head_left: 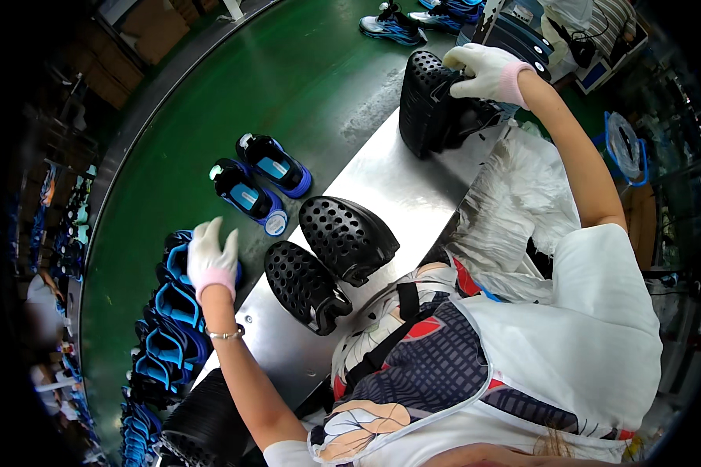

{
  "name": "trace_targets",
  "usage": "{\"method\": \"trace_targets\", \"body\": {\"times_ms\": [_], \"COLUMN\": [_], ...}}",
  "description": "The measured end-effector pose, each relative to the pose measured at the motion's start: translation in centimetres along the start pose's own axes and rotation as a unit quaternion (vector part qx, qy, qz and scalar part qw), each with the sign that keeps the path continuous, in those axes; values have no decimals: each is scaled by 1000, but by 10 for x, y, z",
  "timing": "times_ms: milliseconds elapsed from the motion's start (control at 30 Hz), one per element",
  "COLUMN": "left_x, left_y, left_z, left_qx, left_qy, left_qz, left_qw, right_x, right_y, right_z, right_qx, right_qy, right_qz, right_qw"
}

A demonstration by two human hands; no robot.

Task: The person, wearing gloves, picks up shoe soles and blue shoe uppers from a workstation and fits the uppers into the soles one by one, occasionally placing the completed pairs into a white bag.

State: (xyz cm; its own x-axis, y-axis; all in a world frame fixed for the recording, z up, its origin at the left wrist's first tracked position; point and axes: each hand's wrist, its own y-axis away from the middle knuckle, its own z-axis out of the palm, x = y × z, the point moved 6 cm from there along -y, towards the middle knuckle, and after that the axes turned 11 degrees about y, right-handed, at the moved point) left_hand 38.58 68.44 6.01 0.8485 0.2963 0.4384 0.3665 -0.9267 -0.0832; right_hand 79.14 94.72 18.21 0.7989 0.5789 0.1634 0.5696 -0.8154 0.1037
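Note:
My left hand (213,254), in a white glove, is open with fingers spread. It reaches over the near end of a row of black-and-blue shoes (181,303); I cannot tell if it touches one. My right hand (487,71), also gloved, bends its fingers and thumb around the upper edge of a stack of black perforated plastic shoe forms (428,101) at the far end of the metal shelf. Between my hands, two more perforated forms, one on the right (343,233) and one on the left (300,284), lie side by side on the metal shelf (374,175).
A pair of blue-black shoes (245,191) with light insoles stands on the green surface (171,163) beyond the shelf. More shoes (391,25) are at the top. Crumpled white material (514,202) lies beside my right arm. Another black stack (206,420) is at lower left.

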Motion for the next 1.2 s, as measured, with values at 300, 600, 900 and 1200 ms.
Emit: {"method": "trace_targets", "body": {"times_ms": [300,600,900,1200], "left_x": [-11,-14,-14,70], "left_y": [-25,-5,0,14], "left_z": [69,75,37,-20], "left_qx": [-84,-80,28,-101], "left_qy": [163,89,150,841], "left_qz": [-14,-45,-23,-49], "left_qw": [983,992,988,529], "right_x": [-7,11,-9,-249], "right_y": [-12,-13,-2,10], "right_z": [7,15,-45,-84], "right_qx": [-20,-23,76,38], "right_qy": [-7,-24,-30,-282], "right_qz": [-49,-31,-49,-366], "right_qw": [999,999,995,886]}}
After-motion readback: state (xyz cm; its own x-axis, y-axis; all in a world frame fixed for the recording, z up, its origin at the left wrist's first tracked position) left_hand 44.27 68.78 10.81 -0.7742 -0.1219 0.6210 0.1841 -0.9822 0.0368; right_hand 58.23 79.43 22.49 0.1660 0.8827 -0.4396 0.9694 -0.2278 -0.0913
